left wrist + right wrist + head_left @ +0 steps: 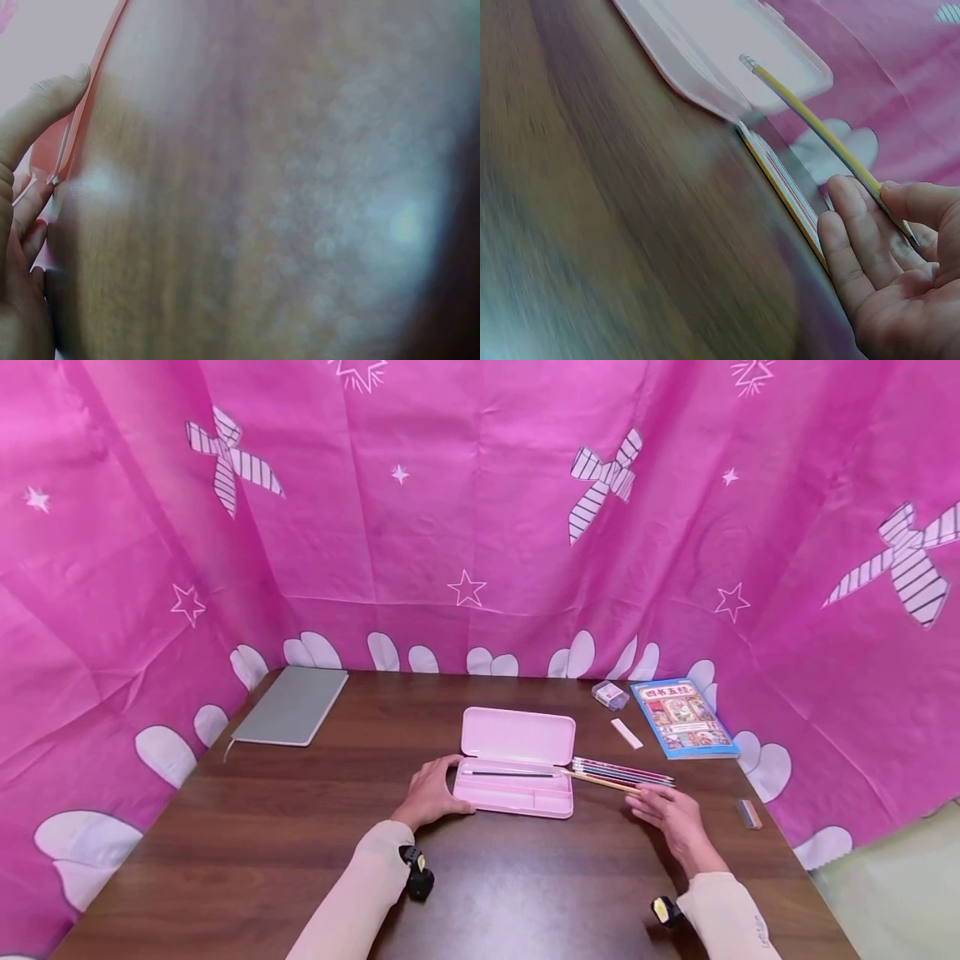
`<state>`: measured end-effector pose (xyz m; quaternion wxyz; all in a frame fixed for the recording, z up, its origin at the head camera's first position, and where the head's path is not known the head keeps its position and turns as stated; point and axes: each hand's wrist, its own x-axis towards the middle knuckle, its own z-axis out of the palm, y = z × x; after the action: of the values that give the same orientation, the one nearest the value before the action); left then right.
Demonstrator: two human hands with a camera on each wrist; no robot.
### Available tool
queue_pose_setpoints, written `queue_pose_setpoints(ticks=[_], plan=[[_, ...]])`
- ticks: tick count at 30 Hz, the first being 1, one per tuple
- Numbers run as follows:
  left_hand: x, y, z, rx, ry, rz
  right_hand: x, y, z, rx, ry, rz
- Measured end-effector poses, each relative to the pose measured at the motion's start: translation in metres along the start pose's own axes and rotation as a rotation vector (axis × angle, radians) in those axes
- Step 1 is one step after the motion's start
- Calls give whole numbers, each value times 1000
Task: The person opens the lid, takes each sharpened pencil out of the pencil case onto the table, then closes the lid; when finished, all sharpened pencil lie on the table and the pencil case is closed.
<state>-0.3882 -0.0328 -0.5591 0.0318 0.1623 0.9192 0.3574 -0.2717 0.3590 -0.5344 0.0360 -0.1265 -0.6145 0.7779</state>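
Observation:
A pink pencil case (517, 737) lies with its lid raised at the middle of the table, and one dark pencil (510, 773) rests in its long compartment. My left hand (431, 795) grips the case's left end, thumb at the front corner and fingers towards the back. The left wrist view catches the thumb on the case's edge (81, 112). Between thumb and fingers, my right hand (675, 822) pinches a yellow pencil (810, 116) near its point. The pencil's eraser end reaches the case's right side. Several more pencils (626, 771) lie side by side right of the case.
A grey notebook (288, 706) lies at the back left. Towards the back right are a small clear-and-pink box (611, 695), a white strip (627, 733) and a blue-covered book (684, 718). A small eraser-like block (748, 814) sits near the right edge. Pink curtains (465, 527) surround the table.

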Motion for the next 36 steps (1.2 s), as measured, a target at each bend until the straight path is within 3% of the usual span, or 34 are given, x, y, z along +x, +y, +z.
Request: queue_pose_setpoints(ticks=[6,14,17,23,29,36], plan=[[0,0,-3,-8,-3,-14,-5,-1,-17,-71,53,10],[0,-4,0,-6,-5,-17,-1,3,-15,-234,165,18],[-1,-5,1,-9,-3,-27,2,4,-13,-394,234,-44],[0,-5,2,-5,-5,-23,8,5,-13,-904,399,-211],[1,-3,2,-14,2,-20,15,0,-15,-1144,337,-332],[1,-1,1,-3,2,-14,20,-5,-9,-1343,270,-435]])
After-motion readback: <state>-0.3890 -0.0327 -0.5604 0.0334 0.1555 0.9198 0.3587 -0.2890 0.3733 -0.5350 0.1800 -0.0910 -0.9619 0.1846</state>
